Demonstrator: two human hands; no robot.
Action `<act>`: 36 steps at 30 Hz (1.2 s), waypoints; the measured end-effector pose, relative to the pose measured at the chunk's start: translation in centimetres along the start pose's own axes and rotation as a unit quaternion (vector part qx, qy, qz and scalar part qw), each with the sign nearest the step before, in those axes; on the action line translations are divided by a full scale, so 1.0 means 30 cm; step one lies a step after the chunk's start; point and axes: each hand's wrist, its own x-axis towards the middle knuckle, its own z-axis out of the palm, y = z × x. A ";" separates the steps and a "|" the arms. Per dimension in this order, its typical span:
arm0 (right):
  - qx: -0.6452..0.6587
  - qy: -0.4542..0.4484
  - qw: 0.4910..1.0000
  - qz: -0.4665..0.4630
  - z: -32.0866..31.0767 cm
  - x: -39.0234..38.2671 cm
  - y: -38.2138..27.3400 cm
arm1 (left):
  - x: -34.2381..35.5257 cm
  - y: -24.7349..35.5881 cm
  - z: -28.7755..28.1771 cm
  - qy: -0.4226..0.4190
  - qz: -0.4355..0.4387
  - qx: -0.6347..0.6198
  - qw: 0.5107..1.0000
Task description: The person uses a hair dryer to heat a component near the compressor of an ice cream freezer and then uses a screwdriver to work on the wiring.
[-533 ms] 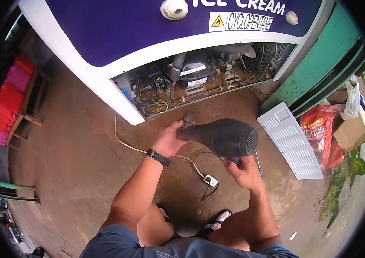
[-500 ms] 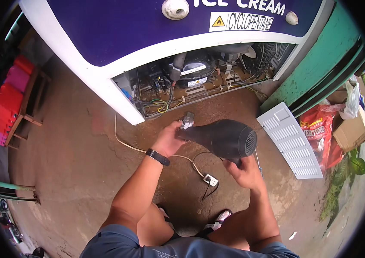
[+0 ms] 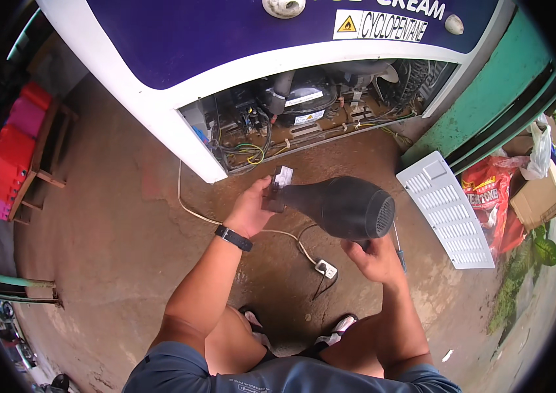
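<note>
My left hand [image 3: 251, 203] is closed on a small dark part [image 3: 273, 190] with a white label, held at the nozzle of a black hair dryer [image 3: 350, 206]. My right hand [image 3: 376, 259] grips the dryer's handle underneath. A screwdriver [image 3: 401, 261] shows just right of that hand, partly hidden. Beyond both hands, a white and navy freezer cabinet [image 3: 160, 46] has its lower compartment open, showing a black compressor [image 3: 307, 98], pipes and loose wires. On the wet floor below the dryer lies a white socket block [image 3: 325, 268] with cords.
A grey vented panel [image 3: 445, 209] leans at the right, beside a green metal post [image 3: 474, 105], red bags [image 3: 487, 190], cardboard [image 3: 534, 196] and a plant [image 3: 544, 245]. Red and pink containers [image 3: 13, 150] sit on a wooden stand at the left, above a green metal frame [image 3: 16, 281].
The small part in my left hand is turned, its white label now more visible. That hand sits slightly further left and up in the picture. The camera view has shifted slightly.
</note>
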 end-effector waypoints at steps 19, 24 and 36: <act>0.037 -0.028 0.999 -0.018 0.054 0.029 0.050 | -0.048 0.055 -0.004 -0.011 0.016 0.046 0.999; 0.073 0.012 0.997 -0.002 0.058 0.032 0.035 | -0.069 0.061 0.005 -0.018 0.031 0.056 0.998; 0.007 0.016 0.997 -0.075 0.034 0.011 0.084 | -0.056 0.050 -0.004 0.000 -0.044 -0.062 0.997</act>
